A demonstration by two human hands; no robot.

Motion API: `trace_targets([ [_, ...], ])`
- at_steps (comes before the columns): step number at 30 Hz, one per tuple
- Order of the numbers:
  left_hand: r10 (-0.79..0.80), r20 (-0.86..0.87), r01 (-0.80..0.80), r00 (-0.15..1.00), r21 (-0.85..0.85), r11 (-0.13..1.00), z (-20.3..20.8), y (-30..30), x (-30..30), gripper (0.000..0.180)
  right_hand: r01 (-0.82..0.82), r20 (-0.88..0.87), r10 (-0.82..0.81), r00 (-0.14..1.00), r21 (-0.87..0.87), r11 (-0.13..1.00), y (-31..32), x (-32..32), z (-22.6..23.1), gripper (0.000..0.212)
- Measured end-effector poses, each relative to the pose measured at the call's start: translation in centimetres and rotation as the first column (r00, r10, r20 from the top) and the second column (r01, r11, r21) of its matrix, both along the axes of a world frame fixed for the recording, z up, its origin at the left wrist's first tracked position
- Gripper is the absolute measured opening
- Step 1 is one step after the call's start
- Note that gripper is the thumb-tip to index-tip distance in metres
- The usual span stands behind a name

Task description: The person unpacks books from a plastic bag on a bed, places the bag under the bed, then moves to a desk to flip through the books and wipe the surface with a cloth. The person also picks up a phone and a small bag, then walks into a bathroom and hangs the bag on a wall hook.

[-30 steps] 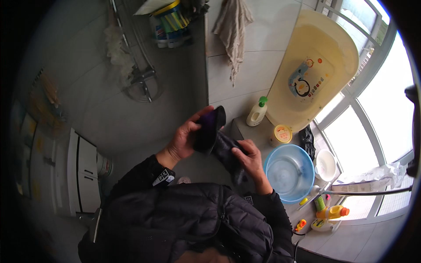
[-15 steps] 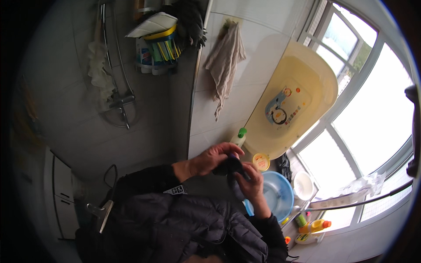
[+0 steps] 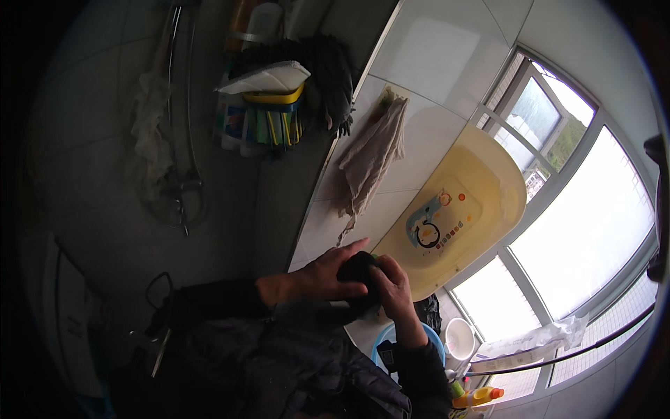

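A dark, soft bundle (image 3: 359,271), cloth-like and bunched, is between my two hands in front of my chest; its exact kind I cannot make out. My left hand (image 3: 321,276) has it between thumb and fingers, the fingers stretched out past it on the far side. From the right, my right hand (image 3: 395,290) pinches it with bent fingers. A dark end hangs below the hands and merges with my dark padded jacket (image 3: 279,363).
Beyond my hands a cream baby tub (image 3: 488,174) leans against the tiled wall. A rag (image 3: 373,157) hangs beside it. On the right are a blue basin (image 3: 434,342), a white bowl (image 3: 459,339), a yellow bottle (image 3: 478,397) and a window (image 3: 586,202). Shower fittings (image 3: 183,185) are on the left.
The view has shifted, so the tub and rag sit lower. My left fingers have straightened and spread around the dark bundle; my right hand has moved higher on it.
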State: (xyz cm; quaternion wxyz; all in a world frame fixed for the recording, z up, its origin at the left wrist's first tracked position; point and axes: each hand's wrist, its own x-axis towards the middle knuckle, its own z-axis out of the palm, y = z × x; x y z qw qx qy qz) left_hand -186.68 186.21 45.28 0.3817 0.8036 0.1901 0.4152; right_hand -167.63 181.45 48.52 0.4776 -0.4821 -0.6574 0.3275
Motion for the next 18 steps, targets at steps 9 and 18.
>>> trace_targets([
  [9, -0.218, 0.317, 0.364, 0.923, -0.537, 0.761, 3.5, 3.2, 0.0, 0.023, -0.321, 0.206, 0.348, 0.914, -0.156, 0.934, 3.0, 5.2, 3.1, 0.041],
  [18, -0.014, 0.672, 0.565, 0.740, -0.611, 0.554, 6.8, 5.8, -5.5, 0.029, 0.041, 0.022, -0.040, 0.999, -0.041, 0.998, 6.7, 6.8, 3.9, 0.026],
])
